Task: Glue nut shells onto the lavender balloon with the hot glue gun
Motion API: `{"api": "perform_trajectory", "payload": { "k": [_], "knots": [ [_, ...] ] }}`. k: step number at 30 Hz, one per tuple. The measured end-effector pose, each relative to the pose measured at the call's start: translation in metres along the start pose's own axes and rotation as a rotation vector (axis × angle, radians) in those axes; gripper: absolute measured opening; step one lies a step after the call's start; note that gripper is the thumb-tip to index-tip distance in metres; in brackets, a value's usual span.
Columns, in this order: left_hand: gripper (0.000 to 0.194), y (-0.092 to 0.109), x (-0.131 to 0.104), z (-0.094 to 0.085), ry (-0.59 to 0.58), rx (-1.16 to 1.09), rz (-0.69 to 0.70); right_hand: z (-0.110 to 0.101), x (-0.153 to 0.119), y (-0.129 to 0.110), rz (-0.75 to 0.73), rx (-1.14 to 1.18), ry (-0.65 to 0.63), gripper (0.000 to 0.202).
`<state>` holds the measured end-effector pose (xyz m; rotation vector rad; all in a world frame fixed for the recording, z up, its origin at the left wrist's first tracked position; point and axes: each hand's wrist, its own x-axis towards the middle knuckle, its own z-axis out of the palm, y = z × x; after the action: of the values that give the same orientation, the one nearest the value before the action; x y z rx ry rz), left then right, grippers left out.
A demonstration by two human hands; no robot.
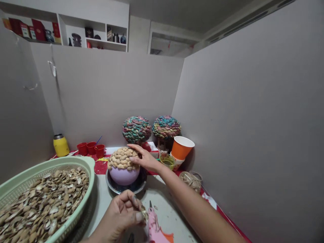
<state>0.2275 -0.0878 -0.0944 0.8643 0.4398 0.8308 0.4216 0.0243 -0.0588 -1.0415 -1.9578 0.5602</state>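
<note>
My left hand point(125, 210) is low in the middle, its thumb and fingers pinching a peanut shell point(144, 214). Just right of that shell, a pink glue gun point(154, 224) points its dark nozzle away from me. A lilac ball point(124, 176) sits in a dark metal bowl point(111, 187), its upper part covered with rows of tan peanut shells point(121, 158). Stretched across from the right, my right hand point(146, 159) rests with fingers apart on the shell-covered side of the ball. The ball's underside is hidden in the bowl.
A green basket point(91, 172) of loose peanut shells fills the left. Behind stand red cups point(91, 147), a yellow jar point(61, 145) and two colourful shell-covered balls point(136, 129). An orange paper cup point(181, 148) and a twine ball point(190, 181) lie right, beside grey partitions point(248, 128).
</note>
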Motion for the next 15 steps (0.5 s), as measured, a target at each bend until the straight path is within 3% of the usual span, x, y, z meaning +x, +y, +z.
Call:
{"api": "perform_trajectory", "payload": {
  "k": [6, 15],
  "knots": [
    [0.034, 0.003, 0.004, -0.002, 0.012, 0.078, 0.014, 0.003, -0.006, 0.01, 0.083, 0.057, 0.036, 0.058],
    [0.027, 0.025, -0.003, 0.008, 0.067, 0.282, 0.071, 0.006, -0.006, 0.012, 0.258, 0.03, 0.183, 0.053]
  ]
}}
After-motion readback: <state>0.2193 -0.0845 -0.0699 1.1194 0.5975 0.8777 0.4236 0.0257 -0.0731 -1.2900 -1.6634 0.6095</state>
